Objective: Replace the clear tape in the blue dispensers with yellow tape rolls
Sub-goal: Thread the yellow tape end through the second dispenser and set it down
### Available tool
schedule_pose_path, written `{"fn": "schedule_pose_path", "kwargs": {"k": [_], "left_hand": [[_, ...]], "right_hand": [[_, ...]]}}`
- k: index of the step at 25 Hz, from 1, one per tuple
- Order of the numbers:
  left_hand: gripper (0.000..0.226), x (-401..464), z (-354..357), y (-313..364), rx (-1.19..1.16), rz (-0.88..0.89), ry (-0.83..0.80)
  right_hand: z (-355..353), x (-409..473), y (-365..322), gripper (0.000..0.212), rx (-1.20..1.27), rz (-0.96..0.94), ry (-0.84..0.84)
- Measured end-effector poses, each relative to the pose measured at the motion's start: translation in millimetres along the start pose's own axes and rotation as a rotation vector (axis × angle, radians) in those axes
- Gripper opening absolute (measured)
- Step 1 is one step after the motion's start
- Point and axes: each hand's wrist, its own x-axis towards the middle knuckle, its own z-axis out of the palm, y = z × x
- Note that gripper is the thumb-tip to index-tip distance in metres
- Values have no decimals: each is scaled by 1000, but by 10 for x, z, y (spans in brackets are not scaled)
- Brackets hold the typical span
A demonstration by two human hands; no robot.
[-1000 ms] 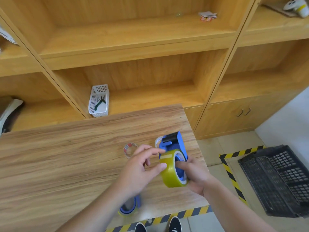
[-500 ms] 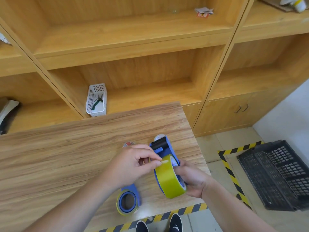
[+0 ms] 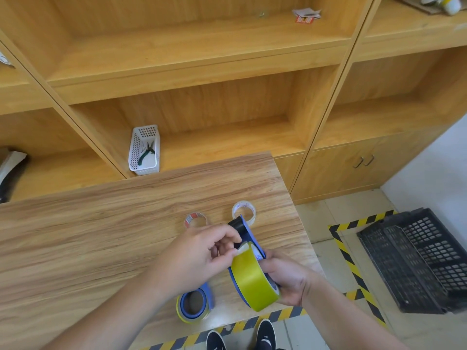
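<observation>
Yellow tape roll (image 3: 254,279) sits in the handheld blue plastic dispenser (image 3: 249,238), held above the near edge of the wood-grain counter (image 3: 101,236). Right hand (image 3: 288,280) wraps around the roll and dispenser from the side. Left hand (image 3: 194,256) fingers (image 3: 227,252) pinch the tape's loose end at the top of the roll. Second blue dispenser with a yellow roll (image 3: 194,303) lies on the counter just below the left hand. Two small clear tape rolls (image 3: 243,209) sit just beyond the hands.

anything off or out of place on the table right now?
Nothing stands out. Two clear tape rolls lie loose on the table, as expected mid-swap. Second blue dispenser rests near the front edge, not overhanging. Left hand is picking at the yellow tape.
</observation>
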Motion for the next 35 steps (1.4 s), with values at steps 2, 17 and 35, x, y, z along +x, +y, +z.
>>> {"fn": "schedule_pose_path", "kwargs": {"k": [2, 17, 35], "left_hand": [[16, -34, 12, -14, 8, 44, -32], [10, 42, -126, 10, 177, -42, -224], [5, 540, -291, -99, 223, -188, -249]], "right_hand": [[7, -15, 21, 26, 21, 21, -15], [88, -32, 185, 28, -6, 90, -6], [130, -38, 313, 21, 52, 98, -18]]}}
